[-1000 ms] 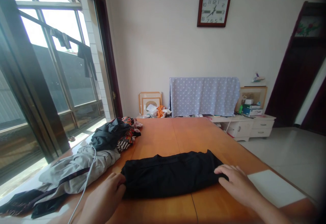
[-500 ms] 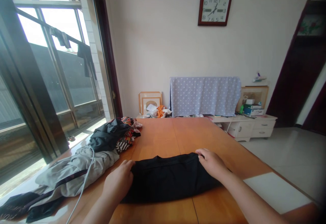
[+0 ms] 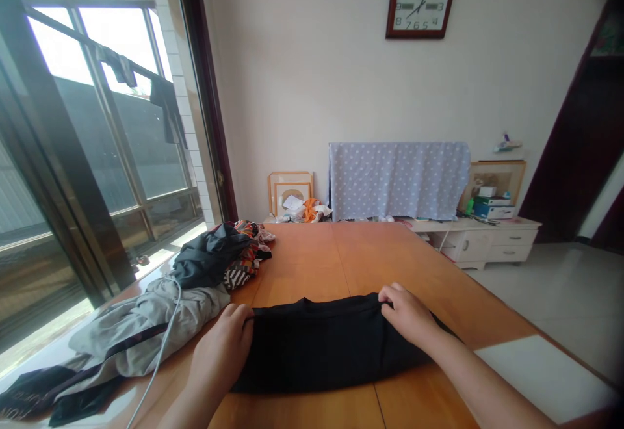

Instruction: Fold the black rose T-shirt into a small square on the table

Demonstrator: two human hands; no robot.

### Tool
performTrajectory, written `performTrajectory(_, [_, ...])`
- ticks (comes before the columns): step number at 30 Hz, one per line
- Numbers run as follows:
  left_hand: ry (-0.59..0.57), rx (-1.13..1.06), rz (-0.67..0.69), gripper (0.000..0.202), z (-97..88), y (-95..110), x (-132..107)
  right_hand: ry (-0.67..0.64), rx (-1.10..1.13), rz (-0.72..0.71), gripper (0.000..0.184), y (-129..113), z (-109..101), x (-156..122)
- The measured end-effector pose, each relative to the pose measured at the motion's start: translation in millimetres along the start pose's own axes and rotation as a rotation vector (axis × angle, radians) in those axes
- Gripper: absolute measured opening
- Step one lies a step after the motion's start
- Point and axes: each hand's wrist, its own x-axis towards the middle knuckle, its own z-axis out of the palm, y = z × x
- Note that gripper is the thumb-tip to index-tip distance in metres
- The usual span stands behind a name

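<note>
A black folded garment [image 3: 316, 348] lies across the near part of the wooden table, its far edge drawn fairly straight. I cannot make out which kind of garment it is. At its far left corner, my left hand [image 3: 229, 338] pinches the cloth between thumb and fingers. My right hand [image 3: 404, 312] grips the same far edge near the right end, its fingers curled over the fabric. Part of the cloth extends beyond my right wrist, and my forearm partly covers it.
Along the table's left side lie grey clothing [image 3: 146, 325] with a dark stripe, a dark crumpled garment [image 3: 209, 257] and patterned clothes [image 3: 246, 263]. A pale cable [image 3: 168, 338] runs over the grey clothing. A white sheet [image 3: 541, 367] is on the table [image 3: 302, 253] at the right.
The view has shifted slightly, so the clock sits higher and farther right. Both hands keep their hold on the black garment, and more of its right end shows past my right wrist.
</note>
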Motion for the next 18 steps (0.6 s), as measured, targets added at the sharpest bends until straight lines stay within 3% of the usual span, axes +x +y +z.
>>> performTrajectory(3, [0.121,0.033,-0.078,0.028,0.0,10.6,9.7,0.186,0.065,0.015,0.013,2.2,0.5,8.4])
performTrajectory(5, [0.137,0.096,-0.125,0.033,5.4,16.1,17.8,0.255,0.058,0.033,0.013,6.3,4.9,12.7])
performTrajectory(11, [-0.077,0.194,-0.130,0.030,33.6,11.1,31.0,0.124,0.056,0.088,0.022,21.6,23.4,10.7])
performTrajectory(14, [-0.017,0.199,-0.122,0.035,32.7,9.9,29.4,0.133,0.081,0.092,0.022,16.3,17.8,6.7])
performTrajectory(18, [0.100,0.161,-0.012,0.038,24.1,25.3,20.3,0.185,0.056,0.027,0.024,-4.5,3.1,-2.4])
